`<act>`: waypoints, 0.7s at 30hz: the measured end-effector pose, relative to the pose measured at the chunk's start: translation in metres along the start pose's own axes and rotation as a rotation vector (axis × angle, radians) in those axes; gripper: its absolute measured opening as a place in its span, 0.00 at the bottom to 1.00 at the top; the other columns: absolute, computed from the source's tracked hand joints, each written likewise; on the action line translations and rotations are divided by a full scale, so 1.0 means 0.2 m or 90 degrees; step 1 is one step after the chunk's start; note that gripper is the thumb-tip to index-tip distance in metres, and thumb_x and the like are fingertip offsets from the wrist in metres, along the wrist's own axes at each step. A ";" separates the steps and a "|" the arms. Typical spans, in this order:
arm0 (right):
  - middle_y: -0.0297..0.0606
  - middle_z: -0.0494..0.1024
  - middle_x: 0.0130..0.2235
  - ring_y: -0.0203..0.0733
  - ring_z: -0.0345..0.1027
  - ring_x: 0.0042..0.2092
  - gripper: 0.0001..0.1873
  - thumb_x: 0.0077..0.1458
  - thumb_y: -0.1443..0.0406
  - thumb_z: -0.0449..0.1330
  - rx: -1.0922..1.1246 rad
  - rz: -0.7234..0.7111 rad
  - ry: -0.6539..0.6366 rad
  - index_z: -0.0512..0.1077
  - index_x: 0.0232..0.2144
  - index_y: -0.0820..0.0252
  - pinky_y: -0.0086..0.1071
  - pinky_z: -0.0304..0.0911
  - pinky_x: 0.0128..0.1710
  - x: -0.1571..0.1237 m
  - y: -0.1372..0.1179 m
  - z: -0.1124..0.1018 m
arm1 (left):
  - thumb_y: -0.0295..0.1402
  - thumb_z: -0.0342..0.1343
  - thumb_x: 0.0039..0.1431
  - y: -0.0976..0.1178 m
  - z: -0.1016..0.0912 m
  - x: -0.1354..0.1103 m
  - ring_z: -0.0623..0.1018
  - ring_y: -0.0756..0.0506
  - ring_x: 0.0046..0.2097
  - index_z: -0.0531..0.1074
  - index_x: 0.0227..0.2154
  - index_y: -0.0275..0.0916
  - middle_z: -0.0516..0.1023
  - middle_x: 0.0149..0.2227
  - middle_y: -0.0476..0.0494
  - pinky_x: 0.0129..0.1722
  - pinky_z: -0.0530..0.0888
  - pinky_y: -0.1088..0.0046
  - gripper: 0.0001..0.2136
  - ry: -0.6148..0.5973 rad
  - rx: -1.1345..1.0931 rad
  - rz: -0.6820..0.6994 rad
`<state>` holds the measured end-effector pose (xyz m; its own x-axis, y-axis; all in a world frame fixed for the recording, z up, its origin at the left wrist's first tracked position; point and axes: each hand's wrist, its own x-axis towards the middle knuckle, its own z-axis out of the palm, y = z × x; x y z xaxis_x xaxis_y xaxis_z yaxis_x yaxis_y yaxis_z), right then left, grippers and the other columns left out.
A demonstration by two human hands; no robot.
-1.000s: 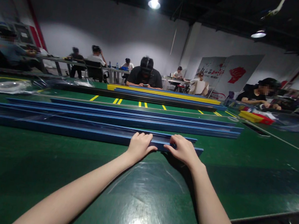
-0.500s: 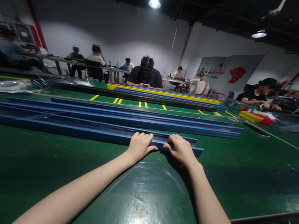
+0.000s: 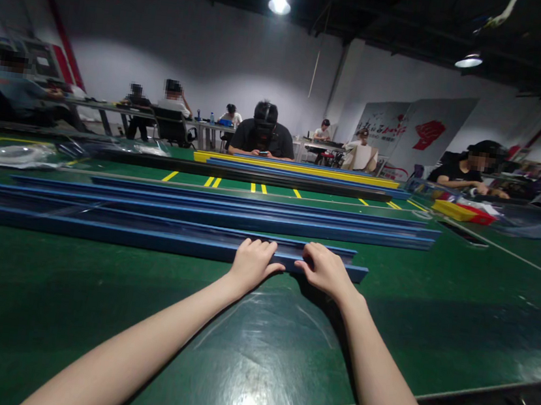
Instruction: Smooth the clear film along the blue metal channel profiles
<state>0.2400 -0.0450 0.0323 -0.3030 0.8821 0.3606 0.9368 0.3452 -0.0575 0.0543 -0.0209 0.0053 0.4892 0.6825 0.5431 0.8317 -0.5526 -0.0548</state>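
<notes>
A long blue rail [image 3: 123, 236] lies across the green table [image 3: 65, 309], reaching from the left edge to just right of centre. My left hand [image 3: 252, 264] grips its near edge, fingers curled over the top and thumb pointing right. My right hand [image 3: 325, 270] grips the same rail a little to the right, close to the rail's right end, fingers curled over it too. The two thumbs nearly touch. A second blue strip [image 3: 150, 220] lies right behind the held rail.
More long blue rails [image 3: 229, 214] lie farther back, then yellow and blue ones [image 3: 294, 169]. A clear plastic bag [image 3: 14, 155] is at the far left, a red and yellow pack [image 3: 461, 211] at the far right. A person [image 3: 262, 137] sits opposite; other people sit at tables behind.
</notes>
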 end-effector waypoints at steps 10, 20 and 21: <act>0.33 0.69 0.29 0.34 0.58 0.30 0.07 0.48 0.61 0.55 0.006 0.021 0.011 0.62 0.24 0.58 0.26 0.45 0.26 0.01 0.02 -0.02 | 0.50 0.48 0.52 -0.01 0.01 0.00 0.70 0.43 0.36 0.66 0.34 0.37 0.74 0.32 0.43 0.36 0.58 0.67 0.19 -0.006 -0.012 0.032; 0.33 0.71 0.28 0.35 0.61 0.29 0.09 0.46 0.59 0.55 0.009 0.122 -0.010 0.64 0.22 0.58 0.26 0.45 0.25 -0.05 0.14 -0.08 | 0.47 0.50 0.52 -0.01 0.01 0.00 0.69 0.42 0.40 0.66 0.36 0.37 0.73 0.35 0.42 0.39 0.58 0.65 0.17 0.014 -0.015 0.039; 0.33 0.71 0.28 0.35 0.61 0.29 0.09 0.46 0.59 0.55 0.004 0.135 -0.006 0.64 0.22 0.58 0.26 0.45 0.25 -0.06 0.16 -0.08 | 0.47 0.51 0.51 -0.01 0.01 0.00 0.69 0.42 0.40 0.66 0.36 0.37 0.72 0.36 0.41 0.39 0.58 0.65 0.17 0.015 -0.009 0.036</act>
<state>0.2753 -0.0494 0.0412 -0.1005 0.9383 0.3310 0.9786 0.1532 -0.1373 0.0529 -0.0198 0.0042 0.5292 0.6386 0.5587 0.7987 -0.5972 -0.0740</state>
